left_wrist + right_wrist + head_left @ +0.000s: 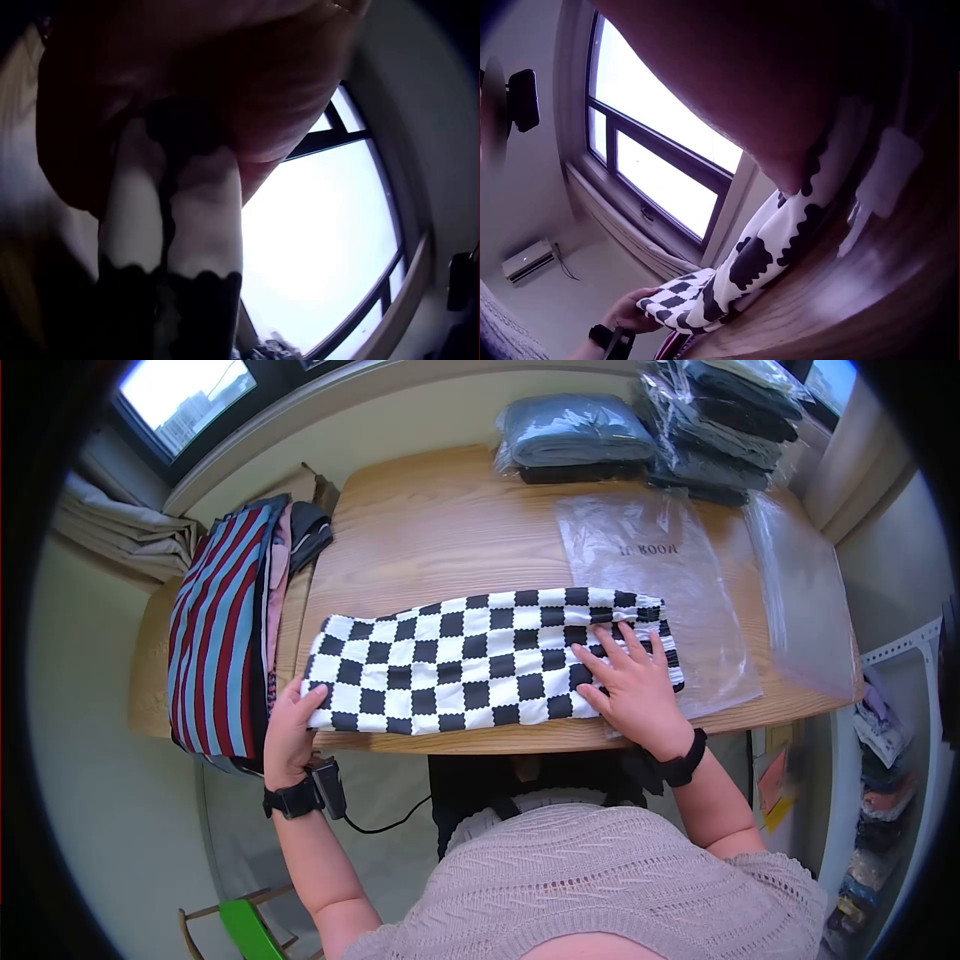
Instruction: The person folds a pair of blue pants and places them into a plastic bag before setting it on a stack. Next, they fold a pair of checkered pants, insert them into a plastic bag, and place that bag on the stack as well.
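Observation:
Black-and-white checked pants (460, 660) lie folded into a long strip along the table's front, their gathered waistband at the right end. My left hand (290, 722) pinches the left end, thumb on top and fingers below. In the left wrist view, two folded layers of the pants (206, 232) hang between its dark fingers. My right hand (638, 688) rests on the cloth near the waistband, fingers spread and palm down. The right wrist view shows the left end of the pants (679, 300) raised in my left hand (632, 309), while the cloth runs under the right.
A clear plastic bag (640, 530) lies flat under the waistband end, with more clear bags (800, 595) at the right edge. Bagged garments (575, 430) are stacked at the back of the wooden table (420, 520). Striped folded clothes (220, 630) sit at the left.

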A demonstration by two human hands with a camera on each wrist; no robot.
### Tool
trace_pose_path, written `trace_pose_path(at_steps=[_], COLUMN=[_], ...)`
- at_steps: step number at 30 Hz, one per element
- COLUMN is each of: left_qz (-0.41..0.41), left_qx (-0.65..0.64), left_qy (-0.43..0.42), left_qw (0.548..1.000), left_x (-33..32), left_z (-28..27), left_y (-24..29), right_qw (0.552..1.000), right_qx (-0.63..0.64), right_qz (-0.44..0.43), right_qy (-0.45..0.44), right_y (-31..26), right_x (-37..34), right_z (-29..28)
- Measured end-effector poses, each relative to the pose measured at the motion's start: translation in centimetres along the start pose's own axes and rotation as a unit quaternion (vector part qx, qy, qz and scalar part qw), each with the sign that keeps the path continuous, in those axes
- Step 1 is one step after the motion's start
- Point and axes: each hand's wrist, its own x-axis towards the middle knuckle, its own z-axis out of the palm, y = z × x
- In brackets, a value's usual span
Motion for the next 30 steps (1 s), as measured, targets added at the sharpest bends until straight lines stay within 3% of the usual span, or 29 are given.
trace_pose_path(at_steps=[5,7,8,9,11,12,13,15,17,19,20,22,23,25,27,28,29,30], left_qz=[0.172,0.227,0.247,0.255,0.281,0.282,0.284,0.371,0.376,0.416,0.404,0.347,0.347,0.409,0.436,0.442,0.44,0.412], left_qx=[-0.042,0.02,0.05,0.101,0.2,0.224,0.249,0.307,0.31,0.318,0.333,0.375,0.376,0.333,0.391,0.491,0.493,0.575], left_qy=[0.02,0.051,0.07,0.068,0.048,0.037,0.026,-0.01,-0.069,-0.145,-0.208,-0.307,-0.308,-0.289,-0.219,-0.171,-0.169,-0.163], left_qw=[0.984,0.972,0.965,0.959,0.938,0.932,0.926,0.877,0.87,0.839,0.826,0.803,0.802,0.799,0.78,0.731,0.731,0.688], left_x=[-1.6,-2.2,-2.4,-2.5,-2.3,-2.6,-3.0,-2.1,-2.1,-1.6,-1.8,-2.8,-3.0,-3.0,-2.6,-2.6,-2.5,-2.3], left_z=[7.2,11.3,13.7,15.4,18.7,20.9,23.2,27.8,31.7,33.9,33.8,33.6,32.8,30.6,27.5,26.0,24.7,23.4], left_y=[5.6,7.8,8.5,9.1,9.3,9.3,9.1,6.6,3.6,-0.4,-1.5,-1.9,-1.6,-1.1,-0.3,0.2,0.0,-0.8], right_qw=[0.999,0.934,0.922,0.922,0.845,0.836,0.836,0.727,0.724,0.667,0.658,0.678,0.697,0.692,0.738,0.742,0.741,0.749], right_qx=[0.031,0.35,0.356,0.356,0.445,0.481,0.478,0.623,0.627,0.661,0.671,0.653,0.634,0.639,0.585,0.573,0.575,0.564], right_qz=[0.011,0.043,0.12,0.122,0.293,0.257,0.258,0.28,0.278,0.33,0.316,0.316,0.317,0.318,0.316,0.324,0.323,0.323], right_qy=[0.012,0.054,0.088,0.088,0.034,0.069,0.072,0.067,0.074,0.094,0.13,0.12,0.108,0.11,0.118,0.129,0.127,0.129], right_y=[0.7,2.0,2.7,3.1,3.9,4.5,4.9,6.3,6.4,6.5,6.3,6.7,6.7,6.5,5.9,5.8,5.9,6.0], right_x=[-0.2,-0.2,-0.3,-0.5,-0.9,-1.2,-1.3,-1.6,-1.9,-2.1,-2.0,-1.9,-1.9,-1.9,-1.5,-1.5,-1.4,-1.4], right_z=[-0.7,-1.4,-2.2,-2.5,-3.0,-1.4,-1.0,-0.9,-1.1,-0.9,-1.2,-0.4,-0.1,0.1,-0.4,-0.5,-0.3,0.0])
